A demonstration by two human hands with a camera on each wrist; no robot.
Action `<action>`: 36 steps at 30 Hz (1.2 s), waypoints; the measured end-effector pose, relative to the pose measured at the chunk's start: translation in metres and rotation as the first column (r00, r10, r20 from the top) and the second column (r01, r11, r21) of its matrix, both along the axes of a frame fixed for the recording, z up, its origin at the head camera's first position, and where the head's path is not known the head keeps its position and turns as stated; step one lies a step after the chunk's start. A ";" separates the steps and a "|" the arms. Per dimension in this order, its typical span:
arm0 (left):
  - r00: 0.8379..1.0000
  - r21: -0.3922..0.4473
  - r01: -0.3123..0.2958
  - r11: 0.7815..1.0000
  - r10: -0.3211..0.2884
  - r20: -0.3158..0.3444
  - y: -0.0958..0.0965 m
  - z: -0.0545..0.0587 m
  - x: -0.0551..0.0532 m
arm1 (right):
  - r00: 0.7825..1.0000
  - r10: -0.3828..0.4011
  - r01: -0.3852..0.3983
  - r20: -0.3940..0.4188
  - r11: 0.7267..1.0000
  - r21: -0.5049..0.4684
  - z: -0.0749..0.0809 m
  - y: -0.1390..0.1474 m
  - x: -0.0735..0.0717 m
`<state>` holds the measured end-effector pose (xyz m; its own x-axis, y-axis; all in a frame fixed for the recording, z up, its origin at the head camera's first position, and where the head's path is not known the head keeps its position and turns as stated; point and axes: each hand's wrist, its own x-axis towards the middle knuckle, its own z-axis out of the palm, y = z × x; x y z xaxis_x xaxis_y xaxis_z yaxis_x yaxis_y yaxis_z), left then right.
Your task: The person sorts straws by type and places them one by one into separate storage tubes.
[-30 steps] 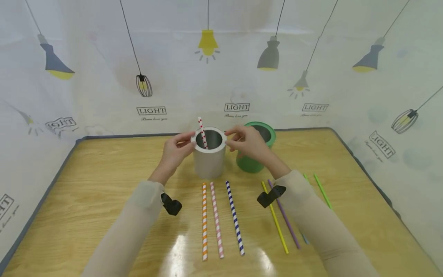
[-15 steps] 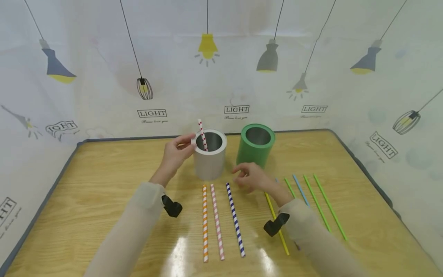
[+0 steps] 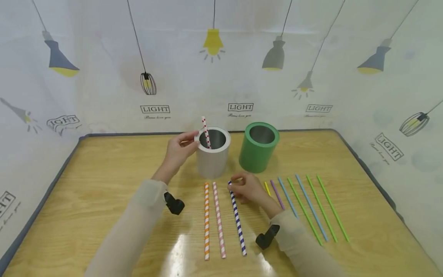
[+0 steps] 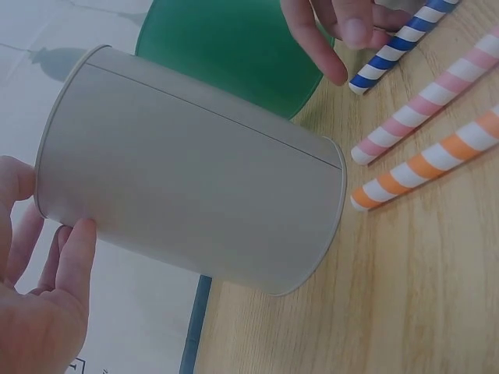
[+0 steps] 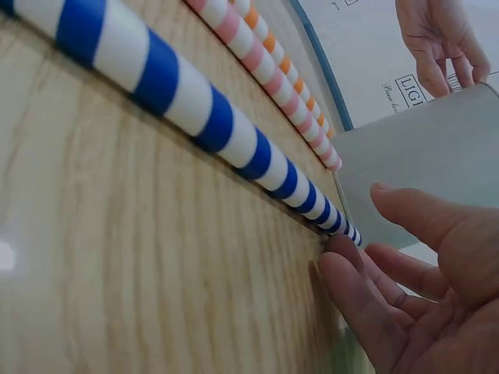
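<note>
The blue-striped straw [image 3: 237, 219] lies on the table [image 3: 114, 184]; at its far end is the right hand [image 3: 250, 189], thumb and fingers apart. Farther left, the left hand [image 3: 175, 154] rests parted fingertips against the white can [image 3: 212, 163], probably to steady it.

There are two cans [image 3: 212, 163], three striped straws [image 3: 237, 219], one dotted straw [image 3: 206, 132] and seven plain straws [image 3: 311, 207].

**Left High, Right Low**

Our left forearm [image 3: 128, 227] slants up from the frame's bottom left, our right forearm [image 3: 300, 242] from its bottom right. Left of centre, our left hand [image 3: 177, 154] shows a gap between thumb [image 3: 192, 146] and forefinger [image 3: 187, 136]. Our right hand [image 3: 251, 188] lies lower, right of centre, right thumb [image 5: 419, 216] apart from slightly bent fingers [image 5: 355, 301].
</note>
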<state>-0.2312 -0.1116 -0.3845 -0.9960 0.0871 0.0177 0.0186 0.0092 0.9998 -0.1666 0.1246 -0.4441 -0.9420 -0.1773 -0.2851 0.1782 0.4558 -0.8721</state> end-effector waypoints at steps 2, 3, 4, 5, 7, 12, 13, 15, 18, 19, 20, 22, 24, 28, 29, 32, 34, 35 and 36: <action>1.000 0.003 0.003 1.000 -0.003 0.006 0.000 0.001 0.000 | 1.000 -0.009 0.009 0.006 1.000 0.000 -0.001 -0.001 0.000; 1.000 0.006 0.007 1.000 -0.007 0.006 0.000 0.002 0.000 | 1.000 -0.013 0.014 0.013 1.000 -0.002 -0.001 -0.002 0.001; 1.000 0.006 0.008 1.000 -0.008 0.006 0.000 0.002 0.000 | 1.000 -0.014 0.014 0.014 1.000 -0.004 -0.002 -0.002 0.001; 1.000 0.008 0.010 1.000 -0.010 0.004 0.000 0.002 0.001 | 1.000 -0.014 0.014 0.017 1.000 -0.005 -0.002 -0.003 0.001; 1.000 0.011 0.010 1.000 -0.010 0.003 0.000 0.002 0.001 | 1.000 -0.014 0.015 0.022 1.000 -0.007 -0.002 -0.004 0.001; 1.000 0.008 0.002 1.000 -0.002 -0.011 0.000 0.004 0.003 | 1.000 -0.008 0.008 0.006 0.999 0.038 -0.003 -0.007 0.000; 1.000 0.004 -0.001 1.000 0.001 -0.016 0.000 0.005 0.003 | 1.000 -0.005 0.005 -0.001 0.999 0.048 -0.003 -0.007 0.000; 1.000 -0.002 -0.005 1.000 0.005 -0.024 0.000 0.006 0.004 | 1.000 0.000 0.002 -0.017 0.998 0.066 -0.003 -0.008 0.001; 1.000 -0.007 -0.005 1.000 0.004 -0.026 0.001 0.007 0.005 | 0.999 0.000 0.003 -0.034 0.998 0.065 -0.003 -0.008 0.001; 1.000 -0.007 -0.004 1.000 0.004 -0.024 0.001 0.006 0.005 | 0.999 0.000 0.003 -0.040 0.998 0.065 -0.004 -0.008 0.002; 1.000 -0.005 -0.003 1.000 0.003 -0.022 0.001 0.006 0.005 | 0.999 -0.002 0.005 -0.042 0.998 0.063 -0.004 -0.008 0.002; 1.000 -0.001 -0.001 1.000 0.001 -0.018 0.001 0.006 0.005 | 0.999 -0.009 0.011 -0.043 0.998 0.062 -0.004 -0.008 0.002; 1.000 0.003 -0.001 1.000 0.001 -0.017 0.001 0.006 0.005 | 0.999 -0.016 0.019 -0.045 0.998 0.064 -0.004 -0.009 0.003; 1.000 -0.004 -0.001 1.000 0.001 -0.014 0.001 0.006 0.005 | 0.999 -0.022 0.025 -0.044 0.997 0.072 -0.003 -0.009 0.003; 1.000 -0.006 -0.003 1.000 0.003 -0.011 0.001 0.007 0.006 | 0.999 -0.019 0.022 -0.044 0.997 0.077 -0.003 -0.009 0.003; 1.000 -0.014 -0.002 1.000 0.002 -0.001 0.000 0.007 0.006 | 0.999 -0.009 0.012 -0.048 0.997 0.081 -0.002 -0.009 0.003; 1.000 -0.016 -0.002 1.000 0.002 0.005 0.001 0.007 0.006 | 0.999 -0.005 0.009 -0.047 0.997 0.077 -0.003 -0.009 0.003; 1.000 -0.020 -0.003 1.000 0.003 0.007 0.001 0.006 0.006 | 0.999 -0.009 0.012 -0.043 0.997 0.073 -0.002 -0.009 0.003; 1.000 -0.022 -0.004 1.000 0.004 0.010 0.001 0.006 0.005 | 0.999 -0.008 0.011 -0.043 0.997 0.072 -0.002 -0.009 0.003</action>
